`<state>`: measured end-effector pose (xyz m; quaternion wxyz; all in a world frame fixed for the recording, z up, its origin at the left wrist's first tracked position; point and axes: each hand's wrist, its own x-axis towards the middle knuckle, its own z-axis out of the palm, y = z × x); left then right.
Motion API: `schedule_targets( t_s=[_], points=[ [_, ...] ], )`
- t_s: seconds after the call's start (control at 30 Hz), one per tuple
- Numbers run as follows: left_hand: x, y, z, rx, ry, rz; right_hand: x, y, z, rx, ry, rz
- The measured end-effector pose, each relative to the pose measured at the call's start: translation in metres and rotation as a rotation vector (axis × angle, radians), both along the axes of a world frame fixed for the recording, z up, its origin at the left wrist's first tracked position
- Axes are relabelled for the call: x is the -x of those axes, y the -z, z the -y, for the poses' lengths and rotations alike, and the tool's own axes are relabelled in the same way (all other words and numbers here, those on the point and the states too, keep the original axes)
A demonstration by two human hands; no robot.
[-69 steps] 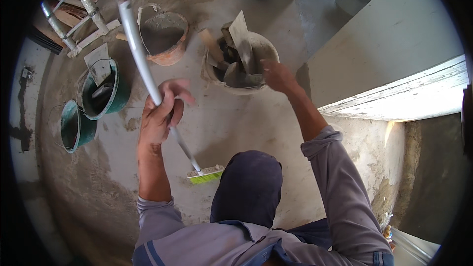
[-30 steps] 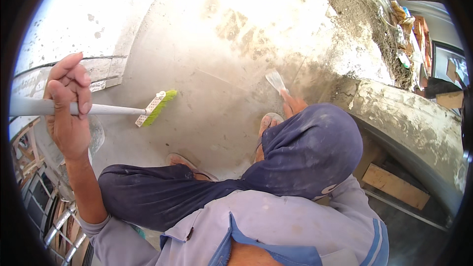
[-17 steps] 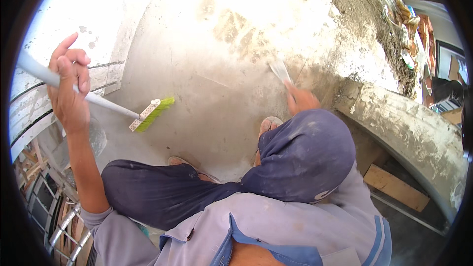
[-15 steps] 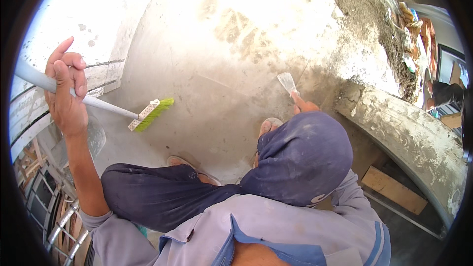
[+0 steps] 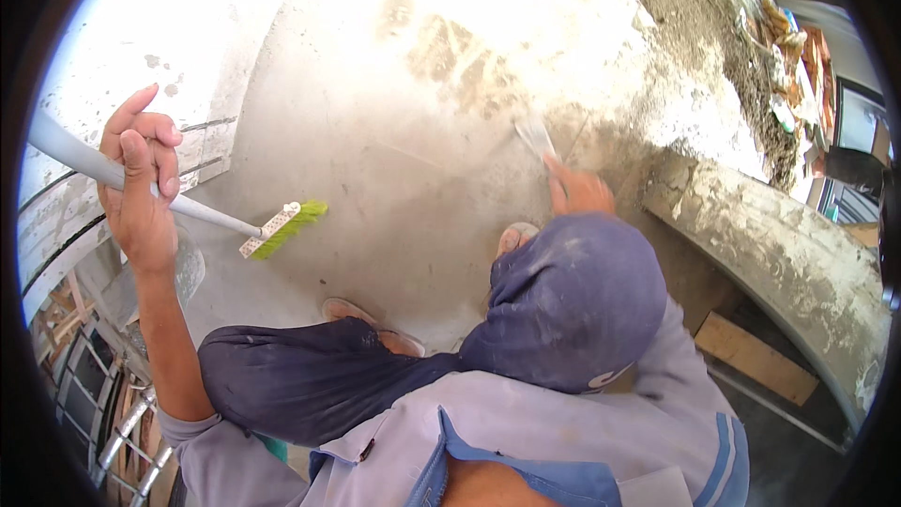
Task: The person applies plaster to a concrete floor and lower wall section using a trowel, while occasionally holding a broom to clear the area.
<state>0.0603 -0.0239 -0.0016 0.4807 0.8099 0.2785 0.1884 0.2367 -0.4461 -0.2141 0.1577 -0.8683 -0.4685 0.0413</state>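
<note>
My left hand [image 5: 141, 178] has its thumb and curled fingers round the pale handle of a broom, the index finger sticking out. The broom's white head with green bristles [image 5: 283, 230] lies on the floor ahead of my left foot. Beyond my right knee, my right hand [image 5: 579, 192] grips a scraper with a broad flat blade [image 5: 533, 135], slightly blurred. Its blade is low over the grey concrete floor [image 5: 404, 197], and I cannot tell whether the edge touches. My knee hides part of the right forearm.
A curved concrete ledge [image 5: 779, 239] runs along the right, with a wooden board [image 5: 755, 357] below it. Loose dirt and rubble [image 5: 741, 66] lie at the far right. A pale wall [image 5: 178, 28] rises at the left. A metal ladder-like frame [image 5: 127, 441] stands at the lower left.
The scraper and my right hand have moved forward, the blade shifting slightly left. My left hand is a little further right, still round the broom handle.
</note>
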Motion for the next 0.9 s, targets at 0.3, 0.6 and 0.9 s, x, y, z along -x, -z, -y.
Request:
schedule_targets(
  t_s=[0.3, 0.6, 0.9],
  points=[
    [0.002, 0.003, 0.0, -0.011, 0.07, -0.015, -0.053, -0.031, -0.071, 0.43, 0.175, -0.463],
    [-0.005, -0.002, 0.011, 0.025, 0.085, -0.069, -0.071, -0.029, -0.106, 0.318, 0.262, -0.465],
    [0.025, -0.006, 0.008, 0.024, 0.037, -0.051, -0.049, -0.027, -0.063, 0.378, 0.16, -0.452]
  ],
)
